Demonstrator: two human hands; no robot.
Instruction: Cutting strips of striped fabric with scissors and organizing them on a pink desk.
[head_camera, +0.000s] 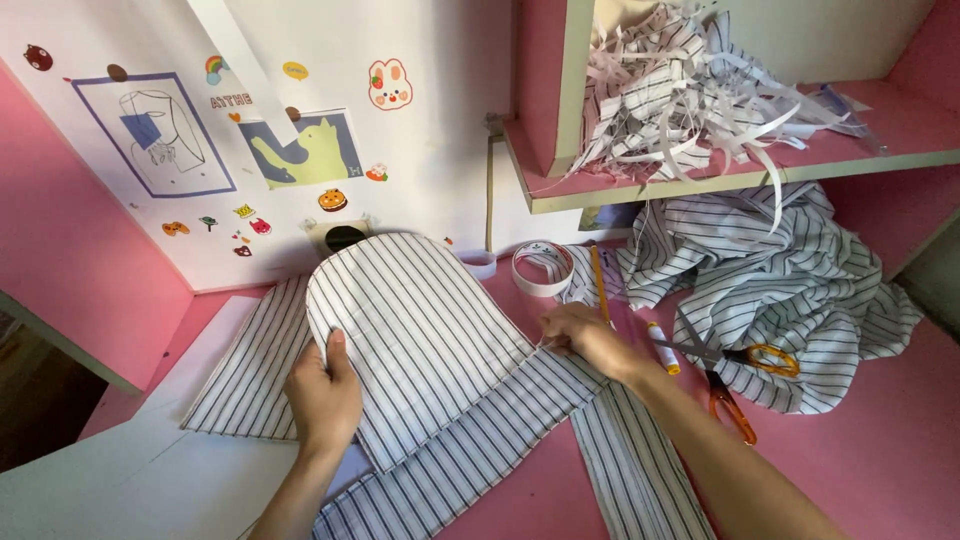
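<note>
A rounded, arch-shaped piece of white fabric with dark stripes (410, 320) lies on the pink table (880, 450), over longer striped strips (500, 440). My left hand (322, 395) grips the left edge of the arched piece, thumb on top. My right hand (585, 338) pinches the fabric at its right edge, fingers closed on the cloth.
Orange-handled scissors (735, 375), a glue stick (662, 347), a pencil (598, 280) and a tape roll (540, 268) lie right of my hands. A heap of striped cloth (780, 280) sits beyond. The shelf (730, 175) holds fabric scraps. White paper (110, 460) covers the table's left.
</note>
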